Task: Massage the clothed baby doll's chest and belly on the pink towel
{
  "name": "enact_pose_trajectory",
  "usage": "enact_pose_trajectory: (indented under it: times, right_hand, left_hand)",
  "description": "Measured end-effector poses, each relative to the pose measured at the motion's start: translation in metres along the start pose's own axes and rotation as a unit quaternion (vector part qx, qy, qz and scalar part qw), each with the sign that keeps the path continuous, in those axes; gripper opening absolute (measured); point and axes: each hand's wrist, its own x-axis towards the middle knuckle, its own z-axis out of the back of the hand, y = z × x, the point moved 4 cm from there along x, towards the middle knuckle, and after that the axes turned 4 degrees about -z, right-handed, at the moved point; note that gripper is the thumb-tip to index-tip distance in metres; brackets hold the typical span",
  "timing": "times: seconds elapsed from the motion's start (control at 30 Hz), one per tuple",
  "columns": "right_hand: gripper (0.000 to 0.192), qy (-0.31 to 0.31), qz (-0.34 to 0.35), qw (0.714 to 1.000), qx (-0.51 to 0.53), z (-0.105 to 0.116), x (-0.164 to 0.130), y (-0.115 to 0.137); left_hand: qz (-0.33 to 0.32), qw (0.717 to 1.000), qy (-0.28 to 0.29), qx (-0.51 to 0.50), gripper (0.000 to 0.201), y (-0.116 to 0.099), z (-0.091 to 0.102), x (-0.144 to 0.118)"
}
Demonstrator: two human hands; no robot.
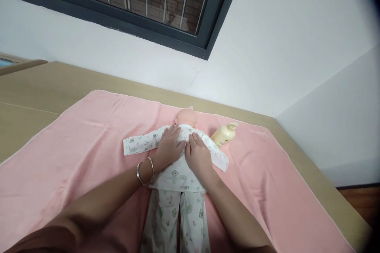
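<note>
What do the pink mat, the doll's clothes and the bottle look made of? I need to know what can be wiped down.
Pink mat: soft matte cloth, towel-like, with faint creases and a pale hemmed edge. Doll's clothes: thin printed fabric, probably cotton, wrinkling under both hands (left hand, right hand). Bottle: smooth cream plastic, slightly glossy, lying beside the doll.

You are looking at a doll (178, 166) wearing white pyjamas printed with small green and dark animal motifs; its head is showing pale peach. It is lying on a plain pink towel (74, 146) over a tan table (44, 83). A cream-yellow bottle (224, 134) and a silver bangle (145, 170) are showing too.
</note>
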Motion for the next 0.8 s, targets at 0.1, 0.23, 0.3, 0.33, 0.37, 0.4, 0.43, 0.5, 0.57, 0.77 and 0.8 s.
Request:
enact_pose_trajectory:
  times: [0.1, 0.23, 0.3, 0.33, 0.37, 0.4, 0.43, 0.5, 0.57, 0.77, 0.8]
  right_hand:
    - [0.043, 0.002, -0.019, 1.000, 0.016, 0.004, 0.001, -0.002]
    - [0.048, 0.061, -0.046, 0.994, 0.072, 0.003, 0.014, -0.018]
    - [0.054, 0.094, -0.040, 0.992, 0.077, 0.001, 0.020, -0.025]
    - [0.056, 0.102, -0.035, 0.991, 0.073, -0.001, 0.022, -0.027]
    - [0.057, 0.103, -0.028, 0.992, 0.068, -0.002, 0.023, -0.027]
    - [0.057, 0.099, -0.021, 0.993, 0.060, -0.003, 0.023, -0.026]
    - [0.057, 0.093, -0.012, 0.994, 0.052, -0.004, 0.021, -0.024]
    - [0.054, 0.072, -0.003, 0.997, 0.030, -0.005, 0.016, -0.016]
    - [0.052, 0.046, -0.005, 0.999, 0.002, -0.004, 0.008, -0.007]
    - [0.045, 0.025, -0.013, 0.998, -0.056, 0.007, 0.000, 0.004]
    - [0.044, 0.034, -0.021, 0.998, -0.051, 0.008, 0.002, 0.002]
  left_hand:
    - [0.006, 1.000, 0.003, 0.008, 0.047, 0.000, 0.002, 0.005]
    - [-0.022, 0.999, 0.015, 0.045, 0.045, -0.011, 0.004, -0.001]
    - [-0.029, 0.998, 0.021, 0.055, 0.043, -0.016, 0.005, -0.004]
    - [-0.030, 0.998, 0.023, 0.058, 0.043, -0.018, 0.006, -0.005]
    - [-0.029, 0.998, 0.024, 0.058, 0.042, -0.018, 0.006, -0.006]
    - [-0.025, 0.998, 0.025, 0.056, 0.042, -0.018, 0.007, -0.005]
    - [-0.018, 0.998, 0.025, 0.052, 0.042, -0.018, 0.007, -0.004]
    - [-0.003, 0.999, 0.027, 0.044, 0.043, -0.015, 0.007, -0.002]
    - [0.007, 0.998, 0.036, 0.041, 0.046, -0.012, 0.006, 0.000]
    - [0.004, 0.998, 0.039, 0.055, 0.050, -0.011, 0.002, 0.000]
    - [-0.005, 0.998, 0.034, 0.055, 0.050, -0.011, 0.002, 0.000]
